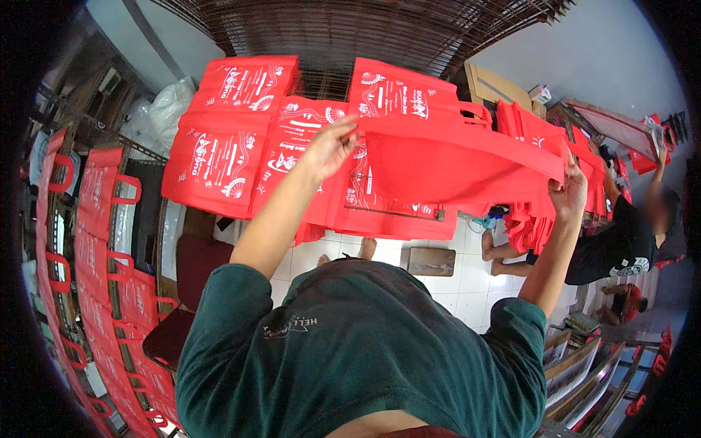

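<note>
Holding a red bag (453,164) up flat at chest height w/ both hands. Left hand (330,148) is closed on its left edge, fingers pinching the fabric; right hand (569,191) is closed on the right edge. Bag hangs stretched between them, plain side up. Behind it, more printed red bags (241,124) lie spread over a rack (350,29). More bags w/ handles hang on rails (109,241) at left. Another person (621,241) sits on the floor at right, near a stack of bags (529,131).
</note>
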Demonstrator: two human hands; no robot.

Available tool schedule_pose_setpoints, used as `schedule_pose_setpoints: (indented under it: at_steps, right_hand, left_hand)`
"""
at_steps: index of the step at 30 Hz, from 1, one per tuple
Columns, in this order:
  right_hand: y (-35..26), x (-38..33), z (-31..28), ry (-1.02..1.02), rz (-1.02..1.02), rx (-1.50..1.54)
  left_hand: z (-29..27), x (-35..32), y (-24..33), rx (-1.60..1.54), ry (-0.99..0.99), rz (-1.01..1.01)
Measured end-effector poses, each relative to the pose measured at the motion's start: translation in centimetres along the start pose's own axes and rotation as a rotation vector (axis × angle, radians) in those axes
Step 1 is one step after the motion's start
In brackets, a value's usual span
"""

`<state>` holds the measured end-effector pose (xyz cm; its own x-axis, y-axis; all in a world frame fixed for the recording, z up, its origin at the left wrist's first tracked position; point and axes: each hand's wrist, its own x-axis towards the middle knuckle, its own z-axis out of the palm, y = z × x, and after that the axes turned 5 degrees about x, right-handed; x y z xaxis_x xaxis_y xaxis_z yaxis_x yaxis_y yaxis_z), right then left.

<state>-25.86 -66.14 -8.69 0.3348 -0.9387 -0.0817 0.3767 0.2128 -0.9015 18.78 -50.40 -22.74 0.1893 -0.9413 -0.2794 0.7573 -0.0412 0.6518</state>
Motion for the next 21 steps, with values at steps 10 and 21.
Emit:
schedule_pose_setpoints:
  at_steps: [10,21]
  right_hand:
    - [12.8,-5.5,-2.8,0.140,0.203,-0.375]
    - [36.9,-6.5,-18.8,0.283,0.391,-0.668]
  left_hand:
    - [-5.1,-8.5,-5.4,0.770,0.238,0.336]
    - [-18.3,-4.8,-20.2,1.667,0.292,0.192]
